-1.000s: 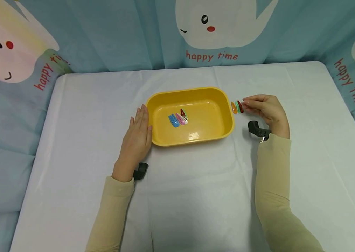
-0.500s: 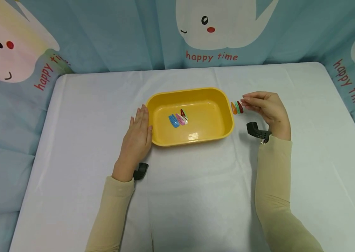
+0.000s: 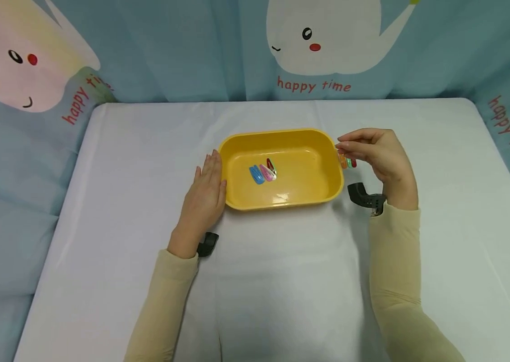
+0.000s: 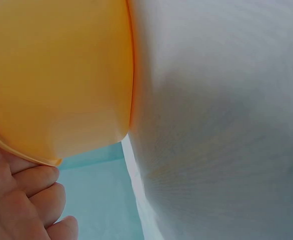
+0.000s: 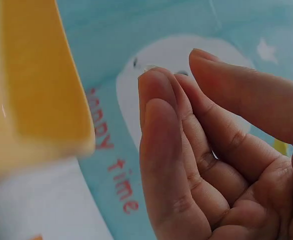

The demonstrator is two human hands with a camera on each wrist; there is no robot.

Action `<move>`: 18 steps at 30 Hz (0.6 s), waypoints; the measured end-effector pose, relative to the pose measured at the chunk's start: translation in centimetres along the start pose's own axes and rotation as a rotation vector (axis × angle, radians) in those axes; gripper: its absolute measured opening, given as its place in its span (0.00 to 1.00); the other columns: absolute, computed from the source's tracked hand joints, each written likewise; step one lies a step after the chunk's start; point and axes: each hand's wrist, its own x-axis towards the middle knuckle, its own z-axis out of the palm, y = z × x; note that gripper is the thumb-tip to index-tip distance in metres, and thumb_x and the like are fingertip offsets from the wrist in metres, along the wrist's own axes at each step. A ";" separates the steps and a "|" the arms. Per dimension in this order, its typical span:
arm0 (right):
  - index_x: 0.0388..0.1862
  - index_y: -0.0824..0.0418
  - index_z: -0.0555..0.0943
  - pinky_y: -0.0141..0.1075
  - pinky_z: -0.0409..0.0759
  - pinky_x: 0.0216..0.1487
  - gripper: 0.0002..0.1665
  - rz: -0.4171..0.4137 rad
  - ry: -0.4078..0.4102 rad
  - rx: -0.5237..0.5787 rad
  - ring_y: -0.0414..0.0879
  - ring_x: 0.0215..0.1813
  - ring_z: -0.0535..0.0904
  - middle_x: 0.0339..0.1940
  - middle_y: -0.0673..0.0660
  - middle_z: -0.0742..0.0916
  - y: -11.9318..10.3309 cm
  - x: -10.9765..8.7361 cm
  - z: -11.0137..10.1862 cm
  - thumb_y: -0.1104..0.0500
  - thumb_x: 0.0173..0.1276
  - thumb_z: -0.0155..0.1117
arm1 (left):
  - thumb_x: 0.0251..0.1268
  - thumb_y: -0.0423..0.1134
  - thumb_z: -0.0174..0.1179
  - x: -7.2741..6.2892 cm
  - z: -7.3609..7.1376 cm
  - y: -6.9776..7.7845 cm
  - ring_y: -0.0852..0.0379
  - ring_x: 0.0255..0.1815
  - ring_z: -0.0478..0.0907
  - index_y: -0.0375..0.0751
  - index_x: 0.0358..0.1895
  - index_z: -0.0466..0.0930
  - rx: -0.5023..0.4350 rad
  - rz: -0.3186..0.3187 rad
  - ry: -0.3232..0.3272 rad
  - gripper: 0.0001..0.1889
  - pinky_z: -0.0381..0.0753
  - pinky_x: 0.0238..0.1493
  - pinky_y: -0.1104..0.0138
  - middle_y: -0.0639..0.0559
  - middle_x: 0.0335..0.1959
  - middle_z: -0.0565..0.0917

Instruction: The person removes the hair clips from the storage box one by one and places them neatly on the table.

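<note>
A yellow plastic tray [image 3: 309, 188] holds several snap hair clips: two blue ones [image 3: 257, 174], a pink one [image 3: 266, 173], a white one mostly overlapped, and a red one [image 3: 270, 165]. My left hand [image 3: 204, 196] lies with straight fingers along the tray's left end; the left wrist view has its fingertips right at the rim. My right hand [image 3: 379, 156] hovers beside the tray's right rim, palm cupped. In the right wrist view a gap shows between its thumb [image 5: 236, 90] and the other fingers, with no clip visible there. Partly beneath it lie orange [image 3: 343, 161], green [image 3: 349, 163] and red clips [image 3: 353, 163].
A white cloth [image 3: 291, 281] covers the table. Behind it hangs a blue curtain [image 3: 182, 50] printed with white whales and "happy time". Black camera mounts [image 3: 365, 197] sit at both wrists.
My right hand has risen off the row of clips outside the tray and moved left toward the rim. My left hand stays against the tray. The whole head view has shifted slightly.
</note>
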 end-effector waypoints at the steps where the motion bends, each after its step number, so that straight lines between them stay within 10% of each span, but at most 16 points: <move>1: 0.32 0.66 0.86 0.28 0.81 0.35 0.03 -0.008 -0.014 -0.039 0.44 0.32 0.85 0.29 0.54 0.88 -0.1 0.0 0.2 0.67 0.60 0.67 | 0.75 0.38 0.40 0.0 0.0 0.1 0.50 0.75 0.42 0.29 0.73 0.43 0.000 0.000 0.000 0.30 0.42 0.72 0.54 0.40 0.75 0.47; 18: 0.40 0.76 0.81 0.32 0.81 0.38 0.11 0.002 -0.184 -0.314 0.46 0.33 0.83 0.29 0.55 0.87 -1.3 2.5 6.5 0.67 0.63 0.64 | 0.75 0.38 0.40 0.0 0.0 0.0 0.48 0.75 0.43 0.29 0.73 0.44 0.012 0.005 0.005 0.29 0.42 0.72 0.54 0.40 0.75 0.47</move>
